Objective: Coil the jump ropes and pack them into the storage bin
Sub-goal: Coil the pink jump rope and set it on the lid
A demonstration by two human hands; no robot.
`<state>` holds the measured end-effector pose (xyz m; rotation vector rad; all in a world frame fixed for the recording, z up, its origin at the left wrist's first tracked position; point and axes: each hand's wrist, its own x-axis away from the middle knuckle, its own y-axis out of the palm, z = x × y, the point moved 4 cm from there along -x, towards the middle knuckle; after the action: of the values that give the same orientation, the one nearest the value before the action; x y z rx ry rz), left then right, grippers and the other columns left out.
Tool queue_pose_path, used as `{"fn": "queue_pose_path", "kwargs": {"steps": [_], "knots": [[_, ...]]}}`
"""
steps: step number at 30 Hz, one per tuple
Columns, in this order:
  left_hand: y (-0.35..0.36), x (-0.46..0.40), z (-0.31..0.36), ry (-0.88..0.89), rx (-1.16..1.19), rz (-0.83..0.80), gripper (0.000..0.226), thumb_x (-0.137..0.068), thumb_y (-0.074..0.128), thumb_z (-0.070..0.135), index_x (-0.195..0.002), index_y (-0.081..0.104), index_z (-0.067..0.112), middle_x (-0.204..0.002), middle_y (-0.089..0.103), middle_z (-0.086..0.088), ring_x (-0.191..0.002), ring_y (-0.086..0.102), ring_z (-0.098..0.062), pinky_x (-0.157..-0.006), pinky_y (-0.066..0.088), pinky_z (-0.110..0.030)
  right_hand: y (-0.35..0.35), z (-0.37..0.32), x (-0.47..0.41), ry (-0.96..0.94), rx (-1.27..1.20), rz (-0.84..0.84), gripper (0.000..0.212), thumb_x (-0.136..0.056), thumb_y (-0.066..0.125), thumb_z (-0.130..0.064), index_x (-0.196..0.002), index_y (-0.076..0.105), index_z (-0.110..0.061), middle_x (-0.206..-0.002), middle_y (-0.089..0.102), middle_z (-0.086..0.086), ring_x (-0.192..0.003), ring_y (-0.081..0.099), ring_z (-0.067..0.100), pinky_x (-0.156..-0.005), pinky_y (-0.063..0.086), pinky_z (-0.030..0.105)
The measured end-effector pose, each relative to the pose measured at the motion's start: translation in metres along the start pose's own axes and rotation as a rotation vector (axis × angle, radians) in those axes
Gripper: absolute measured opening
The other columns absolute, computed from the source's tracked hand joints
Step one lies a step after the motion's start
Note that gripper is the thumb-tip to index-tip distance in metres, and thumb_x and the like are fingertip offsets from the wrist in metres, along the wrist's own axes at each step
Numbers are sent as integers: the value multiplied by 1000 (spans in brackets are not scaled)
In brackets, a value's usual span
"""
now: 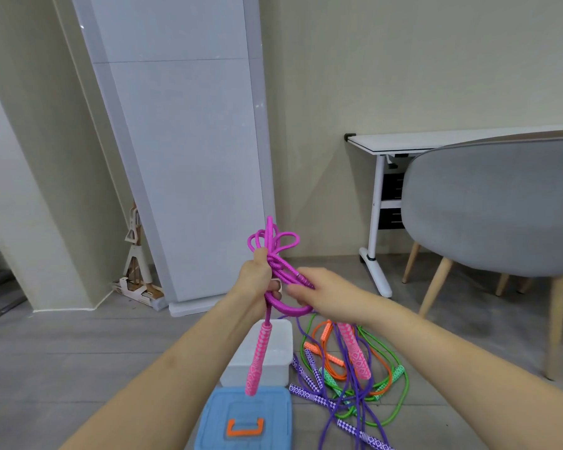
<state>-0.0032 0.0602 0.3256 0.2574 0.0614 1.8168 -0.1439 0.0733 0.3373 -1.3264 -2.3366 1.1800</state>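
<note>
The left hand (pixel 257 280) has its fingers clenched round the bundled loops of a magenta jump rope (pixel 273 251), whose loops fan out just above the fist. The right hand (pixel 322 292) pinches the same rope's cord just beside the left fingers. Two pink handles (pixel 257 358) hang below the hands. Directly beneath them on the floor stands the white storage bin (pixel 264 368), its blue lid (pixel 247 417) lying nearer the person. Beside the bin, under the right hand, purple, green and orange ropes (pixel 348 384) lie tangled.
</note>
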Motion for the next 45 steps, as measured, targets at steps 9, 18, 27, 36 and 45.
{"fn": "queue_pose_path", "kwargs": {"steps": [9,18,27,36,45], "knots": [[16,7,0,27,65,-278,38,-107,35,35,-72,35,19,-57,17,2,-43,15,-11,-45,20,-26,-19,24,13,154,-517,-192,31,-105,56,-30,-78,57,-15,-58,34,-2,-48,18,12,-49,10,31],[21,14,4,126,21,-209,39,-106,30,34,-70,35,17,-52,25,0,-38,21,-13,-41,19,-24,-29,57,11,88,-325,-66,12,-97,69,-17,-96,69,-5,-73,62,-1,-65,53,12,-62,44,25],[11,7,8,85,125,-143,39,-105,29,35,-75,43,14,-50,34,2,-45,28,-16,-47,25,-30,-19,103,10,161,129,80,17,-93,71,-22,-89,64,-37,-87,68,-8,-82,66,12,-79,53,30],[13,8,6,98,95,-106,42,-106,29,35,-77,51,14,-50,38,5,-41,36,-11,-45,32,-26,-34,51,0,230,-928,382,19,-102,58,-5,-121,56,-2,-105,69,19,-84,70,24,-71,63,35],[26,18,1,103,37,-138,43,-106,31,38,-76,51,14,-50,38,3,-43,36,-14,-47,33,-28,-31,37,-1,248,-1177,438,51,-98,59,5,-137,37,-20,-107,68,24,-94,71,38,-77,64,49]]}}
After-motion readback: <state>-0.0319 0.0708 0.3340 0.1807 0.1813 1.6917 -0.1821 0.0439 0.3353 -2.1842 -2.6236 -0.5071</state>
